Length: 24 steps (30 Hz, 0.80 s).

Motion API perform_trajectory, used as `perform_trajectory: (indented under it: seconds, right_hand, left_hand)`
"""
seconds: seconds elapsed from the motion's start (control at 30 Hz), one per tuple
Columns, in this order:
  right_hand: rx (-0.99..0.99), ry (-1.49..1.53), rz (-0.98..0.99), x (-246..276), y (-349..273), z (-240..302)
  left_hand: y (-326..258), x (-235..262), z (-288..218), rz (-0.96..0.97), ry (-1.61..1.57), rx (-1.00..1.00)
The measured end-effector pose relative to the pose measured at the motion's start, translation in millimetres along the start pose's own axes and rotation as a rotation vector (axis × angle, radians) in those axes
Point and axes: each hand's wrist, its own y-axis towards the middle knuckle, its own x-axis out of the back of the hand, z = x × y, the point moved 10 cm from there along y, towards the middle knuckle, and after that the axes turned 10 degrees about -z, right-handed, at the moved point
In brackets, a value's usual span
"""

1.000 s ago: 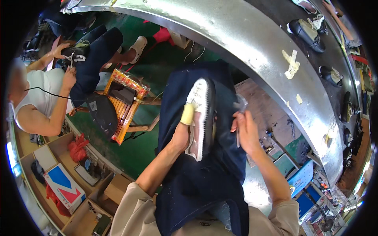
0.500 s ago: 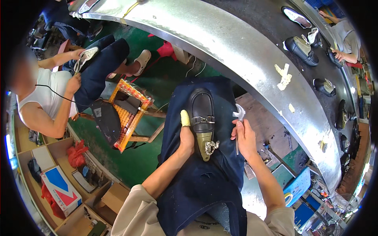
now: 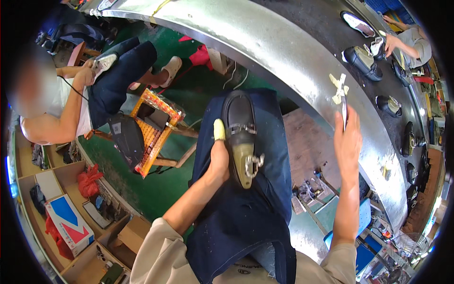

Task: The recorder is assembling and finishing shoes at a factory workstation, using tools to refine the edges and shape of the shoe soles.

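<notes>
Left hand (image 3: 218,161) clamps the black loafer (image 3: 240,137) on the lap, right hand (image 3: 347,142) pinches a thin tool (image 3: 344,111) near the metal table (image 3: 302,61), fingers together; best brace the shoe firmly.

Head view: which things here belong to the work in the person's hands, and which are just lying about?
In hand:
- black loafer on its olive last, held on the lap by the left hand
- thin tool, pinched by the right hand
- dark blue apron

Lying about:
- orange stool
- red-and-blue box
- shoes on the belt
</notes>
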Motion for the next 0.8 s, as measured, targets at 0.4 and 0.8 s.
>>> perform_trajectory:
  seconds: [0.4,0.8]
  right_hand:
    - [0.111,0.521,0.054,-13.0,-51.9,46.9]
    - [0.008,1.151,0.673,-67.3,-81.1,143.8]
  left_hand:
    - [1.3,0.2,17.2,-0.065,0.087,0.158]
    - [-53.0,-24.7,6.0,0.346,0.474,-0.398]
